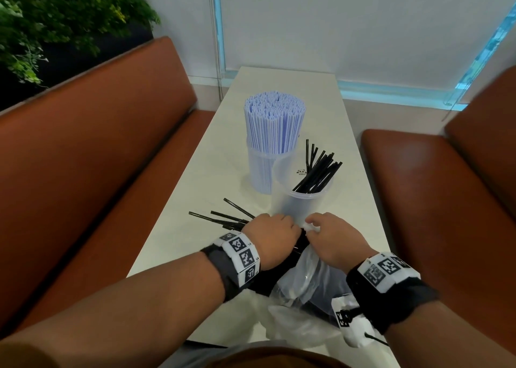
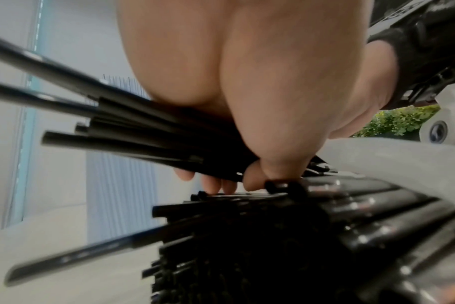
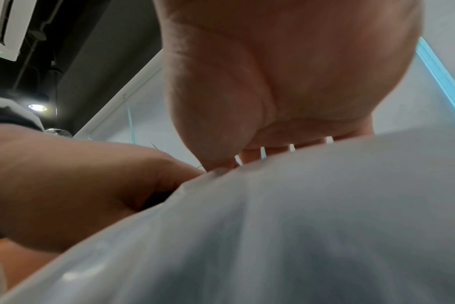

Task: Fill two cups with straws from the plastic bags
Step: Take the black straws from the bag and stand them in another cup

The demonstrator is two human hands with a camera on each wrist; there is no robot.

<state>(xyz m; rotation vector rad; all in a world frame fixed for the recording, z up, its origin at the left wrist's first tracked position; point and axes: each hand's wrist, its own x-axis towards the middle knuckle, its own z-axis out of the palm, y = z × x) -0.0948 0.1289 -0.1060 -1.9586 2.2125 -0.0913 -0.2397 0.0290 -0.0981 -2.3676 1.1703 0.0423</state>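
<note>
My left hand [image 1: 269, 237] grips a bunch of black straws [image 1: 223, 217] whose ends fan out to the left over the table; the left wrist view shows its fingers [image 2: 216, 184] curled round that bunch [image 2: 143, 142], above more black straws in the bag [image 2: 273, 246]. My right hand [image 1: 332, 237] pinches the mouth of the clear plastic bag [image 1: 310, 278] near the table's front edge; in the right wrist view the bag [image 3: 299, 226] fills the lower half. Just beyond my hands stands a clear cup [image 1: 304, 197] with several black straws [image 1: 318, 172]. Behind it a second cup [image 1: 261, 169] is packed with white-blue straws [image 1: 273, 121].
The narrow white table [image 1: 349, 133] runs away from me between two brown benches, left [image 1: 97, 133] and right [image 1: 435, 188]. A wall with a window frame closes the far end. A green plant [image 1: 55, 18] stands at the back left.
</note>
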